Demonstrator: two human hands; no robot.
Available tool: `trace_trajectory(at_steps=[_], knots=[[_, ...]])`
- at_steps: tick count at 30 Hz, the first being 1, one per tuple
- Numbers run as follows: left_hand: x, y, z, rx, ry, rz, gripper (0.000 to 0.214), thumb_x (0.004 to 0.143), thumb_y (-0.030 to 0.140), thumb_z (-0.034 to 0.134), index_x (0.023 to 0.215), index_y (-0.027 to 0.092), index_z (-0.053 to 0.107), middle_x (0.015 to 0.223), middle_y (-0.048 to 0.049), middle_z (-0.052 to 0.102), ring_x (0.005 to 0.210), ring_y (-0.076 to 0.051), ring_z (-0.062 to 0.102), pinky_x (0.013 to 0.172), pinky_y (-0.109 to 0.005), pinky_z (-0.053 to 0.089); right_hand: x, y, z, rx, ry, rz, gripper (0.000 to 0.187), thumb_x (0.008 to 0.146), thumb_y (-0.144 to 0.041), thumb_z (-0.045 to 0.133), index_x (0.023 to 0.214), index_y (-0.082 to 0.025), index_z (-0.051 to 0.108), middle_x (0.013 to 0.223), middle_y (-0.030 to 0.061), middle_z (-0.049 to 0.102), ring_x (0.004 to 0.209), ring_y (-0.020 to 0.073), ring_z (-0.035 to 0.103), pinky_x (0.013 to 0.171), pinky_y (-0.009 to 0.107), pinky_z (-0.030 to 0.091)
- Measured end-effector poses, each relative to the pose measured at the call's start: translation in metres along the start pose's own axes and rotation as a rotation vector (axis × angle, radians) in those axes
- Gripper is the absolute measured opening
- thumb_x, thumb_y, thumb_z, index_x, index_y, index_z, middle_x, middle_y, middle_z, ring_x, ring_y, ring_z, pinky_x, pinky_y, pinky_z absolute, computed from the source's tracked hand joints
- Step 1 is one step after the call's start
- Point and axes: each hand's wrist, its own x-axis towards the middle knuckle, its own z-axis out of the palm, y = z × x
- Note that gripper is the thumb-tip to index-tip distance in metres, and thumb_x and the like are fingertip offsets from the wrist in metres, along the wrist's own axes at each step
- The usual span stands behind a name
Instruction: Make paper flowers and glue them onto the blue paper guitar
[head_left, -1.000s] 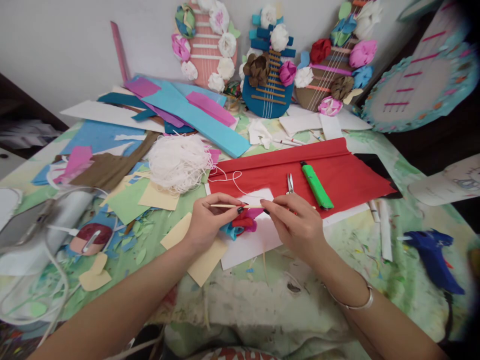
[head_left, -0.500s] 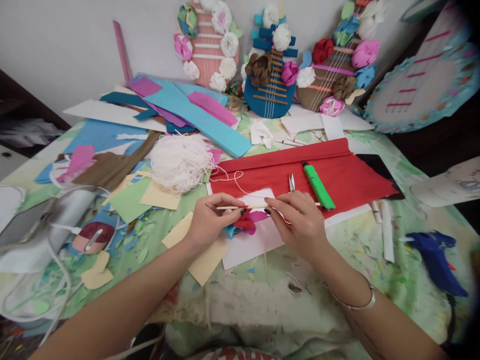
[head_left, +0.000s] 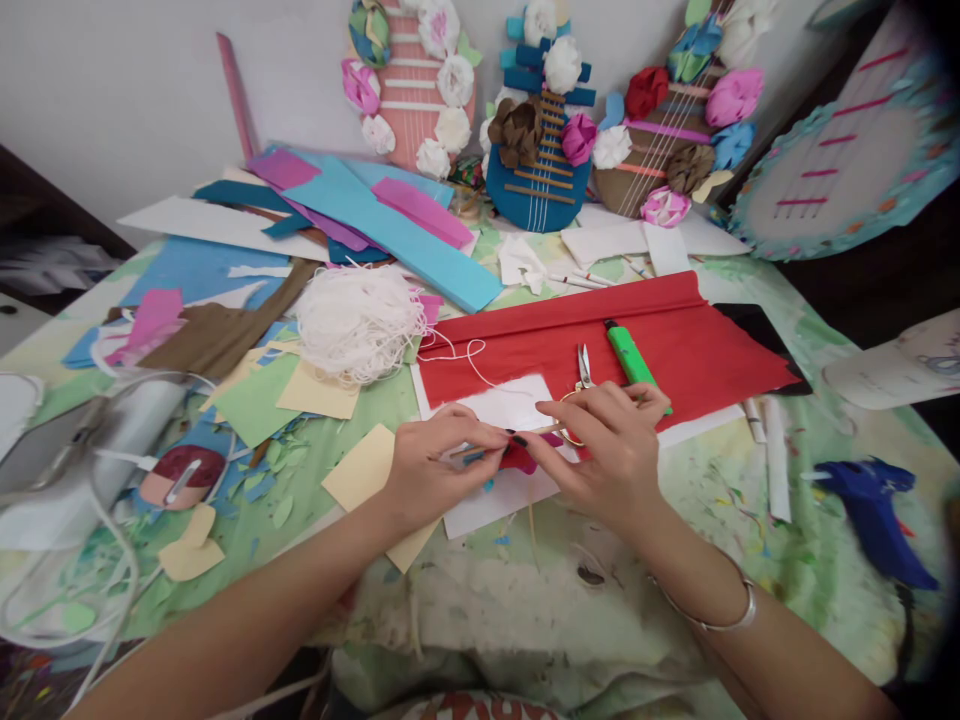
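Thin stick (head_left: 551, 429): held above the white paper (head_left: 499, 508) at the near side of the work table, running from one hand to the other, nearly level. Left hand (head_left: 442, 465): thumb and fingertips pinching the stick. Right hand (head_left: 607, 450): likewise pinching it, remaining fingers curled loosely. Fingertips of the two hands nearly meet; from where I stand, cannot tell whether they touch. Bracelet (head_left: 724, 624) on the right wrist.

Just behind the fingertips: red and magenta paper scraps (head_left: 517, 458), partly hidden. Scissors (head_left: 584, 365): points away from the person, handles partly behind the right hand. Green tool (head_left: 628, 352): slantwise on the red sheet (head_left: 502, 340), near end overlapped by the right fingers; contact not determinable.

Farther left: tangle of white string (head_left: 360, 325), one strand trailing to the white paper. Beige paper pieces (head_left: 361, 468) beside and under the left forearm. Well apart to the right: blue glue gun (head_left: 874, 520), nozzle toward the left. Back of table: layered strips of coloured paper (head_left: 405, 235); next to them, flower-trimmed lute shapes (head_left: 564, 195) stand against the wall.
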Motion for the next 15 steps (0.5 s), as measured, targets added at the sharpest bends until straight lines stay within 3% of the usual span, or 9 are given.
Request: trace_trajectory(at_steps=[6,11,15], knots=[[0.001,0.009,-0.001,0.060,-0.007,-0.068,0.008,0.074,0.014,0.066,0.075,0.020,0.072,0.070,-0.0027,0.073,0.064,-0.014,0.064,0.063,-0.025,0.054,-0.001,0.001,0.002,0.019,0.001,-0.018,0.014,0.080,-0.034,0.068,0.078,-0.021,0.064,0.066,-0.0006,0.061,0.063,0.0137,0.051,0.076,0.039,0.026],[0.000,0.014,-0.001,0.063,0.005,-0.181,0.012,0.072,0.013,0.067,0.083,0.018,0.071,0.081,-0.0039,0.074,0.069,-0.015,0.070,0.067,-0.022,0.057,-0.003,0.001,0.001,0.037,-0.012,-0.007,0.015,0.079,-0.035,0.069,0.079,-0.021,0.065,0.068,-0.0006,0.059,0.065,0.0138,0.050,0.078,0.039,0.026],[-0.001,0.013,-0.002,0.060,0.009,-0.174,0.010,0.072,0.014,0.067,0.080,0.019,0.071,0.079,-0.0030,0.074,0.072,-0.016,0.070,0.070,-0.024,0.057,-0.001,-0.001,0.000,0.048,-0.023,0.000,0.013,0.081,-0.034,0.068,0.077,-0.022,0.066,0.067,-0.0011,0.058,0.063,0.0125,0.048,0.077,0.039,0.025]])
